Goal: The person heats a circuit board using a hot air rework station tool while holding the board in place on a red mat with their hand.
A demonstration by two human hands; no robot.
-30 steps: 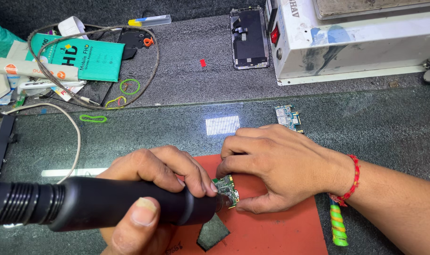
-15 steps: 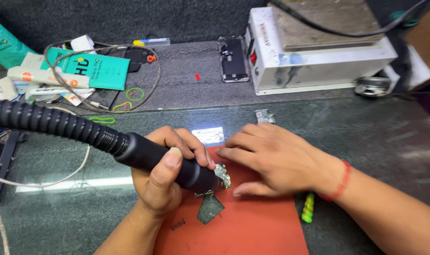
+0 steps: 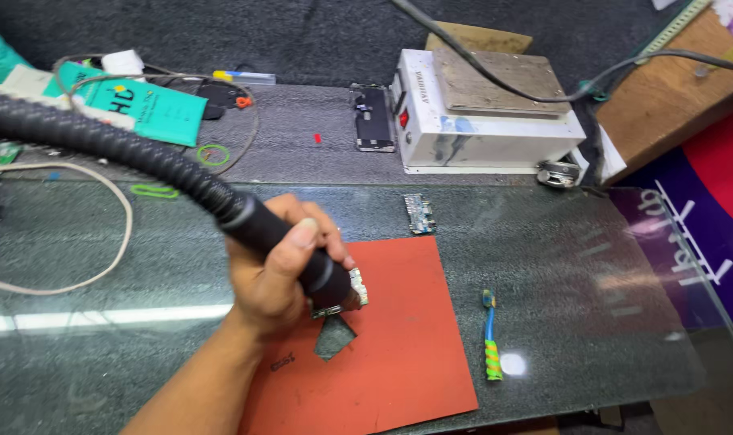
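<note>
**Head view: sole view**

- Left hand (image 3: 282, 274): grip closed in a full fist around the black handpiece (image 3: 249, 219). The thumb lies along the top and the forearm enters from 7 o'clock.
- Black handpiece: a thick barrel with a ribbed hose (image 3: 101, 141) running off toward 10 o'clock and out of frame. The nozzle end points to 4 o'clock.
- Small circuit board (image 3: 354, 290): sits at the nozzle tip, over the upper-left part of the red mat (image 3: 406, 354).
- Dark flat piece (image 3: 332, 337): on the mat, just beside the board at its 6 o'clock.
- Second small board (image 3: 419, 213): on the glass tabletop (image 3: 592, 274), at 12 o'clock from the mat.
- Blue-and-green brush (image 3: 490, 338): at 3 o'clock from the mat, apart from it.
- White box with a flat top plate (image 3: 487, 121) and a dismantled phone (image 3: 374, 119): at the far edge, 12 o'clock.
- Teal packet (image 3: 145, 109) and green rubber bands (image 3: 213, 155): at 10 o'clock.

**Step in hand (judged):** the nozzle is being applied to the small circuit board on the mat. A further move calls for a steady tip and something to hold the board, since nothing else shown restrains it.

**Hidden or unclear:**
- The right hand is out of frame.
- The nozzle mouth is covered by the fingers and board.
- It cannot be told whether the board rests on the mat or is lifted against the nozzle.
- The nature of the dark piece is unclear.
</note>
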